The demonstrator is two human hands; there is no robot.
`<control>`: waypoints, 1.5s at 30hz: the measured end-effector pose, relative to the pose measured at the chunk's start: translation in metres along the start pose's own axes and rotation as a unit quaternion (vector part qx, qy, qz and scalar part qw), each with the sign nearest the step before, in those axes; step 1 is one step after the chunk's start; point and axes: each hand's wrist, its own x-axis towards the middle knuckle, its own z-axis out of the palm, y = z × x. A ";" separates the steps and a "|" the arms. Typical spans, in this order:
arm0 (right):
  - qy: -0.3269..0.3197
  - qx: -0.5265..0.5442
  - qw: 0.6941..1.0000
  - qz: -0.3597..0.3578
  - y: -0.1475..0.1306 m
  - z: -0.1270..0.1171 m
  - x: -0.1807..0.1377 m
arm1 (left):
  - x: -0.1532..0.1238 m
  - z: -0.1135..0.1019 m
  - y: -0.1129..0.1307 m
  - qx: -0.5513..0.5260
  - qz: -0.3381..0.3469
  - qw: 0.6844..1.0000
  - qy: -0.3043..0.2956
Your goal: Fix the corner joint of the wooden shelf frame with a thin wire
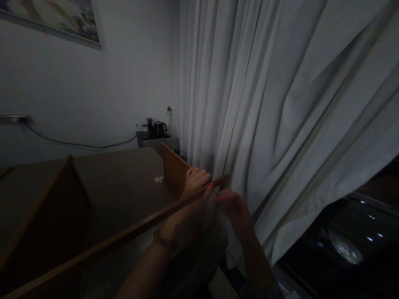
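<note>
A long wooden board runs edge-up from the lower left toward the curtain. My left hand is closed over its edge near the far end, fingers on the far side and thumb on the near side. Just beside that thumb, my right hand is closed in a pinch. A thin, pale, rod-like piece shows between its fingertips and the board; its kind is too small and dark to make out. Another wooden panel stands behind my left hand, and a further upright panel is at the left.
A grey-brown surface spreads behind the boards, with small white pieces on it. White curtains hang close on the right. A dark kettle stands on a small cabinet in the corner. A black cable runs along the wall.
</note>
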 end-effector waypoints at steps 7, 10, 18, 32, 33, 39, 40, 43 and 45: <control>0.003 0.001 1.000 0.022 0.004 0.004 0.000 | 0.000 -0.001 0.000 0.006 -0.005 1.000 -0.011; 0.000 0.014 1.000 0.024 0.005 0.006 0.001 | 0.000 0.000 -0.001 0.007 -0.010 1.000 -0.008; 0.017 0.039 0.999 0.032 0.003 0.008 0.001 | 0.000 0.002 -0.001 0.003 -0.001 1.000 0.000; 0.090 -0.047 0.994 -0.031 -0.006 0.020 -0.001 | 0.001 -0.003 0.003 0.011 -0.016 1.000 -0.019; 0.091 -0.062 0.993 -0.038 -0.008 0.020 -0.001 | 0.001 -0.003 0.002 0.011 -0.015 1.000 -0.019; 0.093 -0.143 0.984 -0.054 -0.020 0.019 0.000 | 0.001 -0.002 0.002 0.007 -0.001 1.000 -0.009; 0.095 -0.150 0.983 -0.053 -0.021 0.020 0.000 | 0.001 -0.002 0.002 0.007 -0.001 1.000 -0.007; 0.111 -0.155 0.981 -0.045 -0.023 0.022 0.000 | 0.001 -0.002 0.002 0.014 -0.008 1.000 -0.012; 0.121 -0.150 0.980 -0.042 -0.022 0.024 0.000 | 0.001 -0.002 0.002 0.017 -0.011 1.000 -0.017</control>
